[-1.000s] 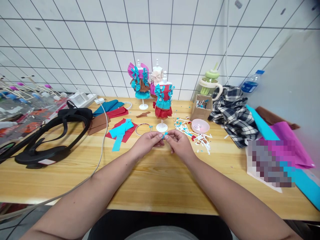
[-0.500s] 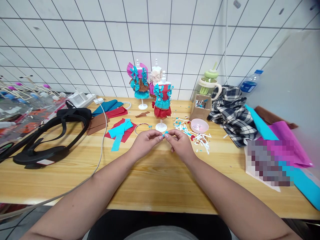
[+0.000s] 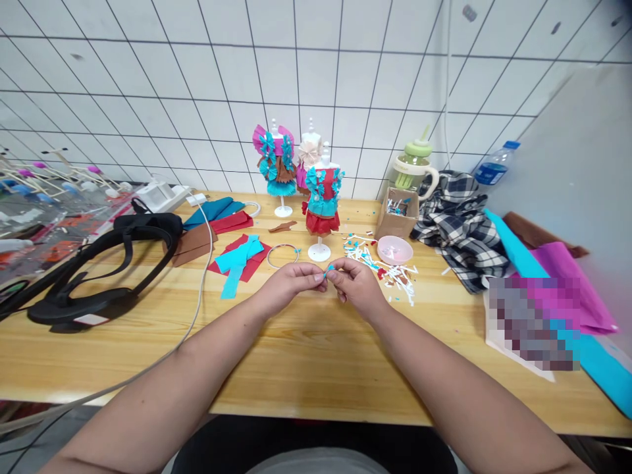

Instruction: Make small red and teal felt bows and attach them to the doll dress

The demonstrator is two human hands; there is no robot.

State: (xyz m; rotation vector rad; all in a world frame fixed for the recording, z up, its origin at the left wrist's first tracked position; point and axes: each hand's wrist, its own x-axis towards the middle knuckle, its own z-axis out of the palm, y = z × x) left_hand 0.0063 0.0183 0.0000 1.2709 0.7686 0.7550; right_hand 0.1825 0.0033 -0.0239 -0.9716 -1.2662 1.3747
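Observation:
A small piece of blue crepe paper (image 3: 330,268) is pinched between the fingertips of my left hand (image 3: 295,283) and my right hand (image 3: 356,283). Both hands are closed on it, above the wooden table (image 3: 316,368), and the fingers hide most of its shape. Just beyond them stands a mini dress form (image 3: 323,204) in a red and blue paper dress with blue bows. Left of it lies a thin hoop (image 3: 283,255). Blue paper strips (image 3: 239,262) rest crossed over red paper (image 3: 257,263).
Paper scraps (image 3: 360,250) surround a pink bowl (image 3: 395,250); a cardboard box (image 3: 397,214) and green-lidded jug (image 3: 413,164) stand behind. A plaid cloth (image 3: 459,224) lies right. At left are a black headset (image 3: 106,270) and a white cable (image 3: 200,303). Another dress form (image 3: 276,164) stands behind.
My fingers have shifted slightly on the blue crepe paper, with the left thumb and fingertips now a little lower. The whole view has moved a touch; the other objects stay in place.

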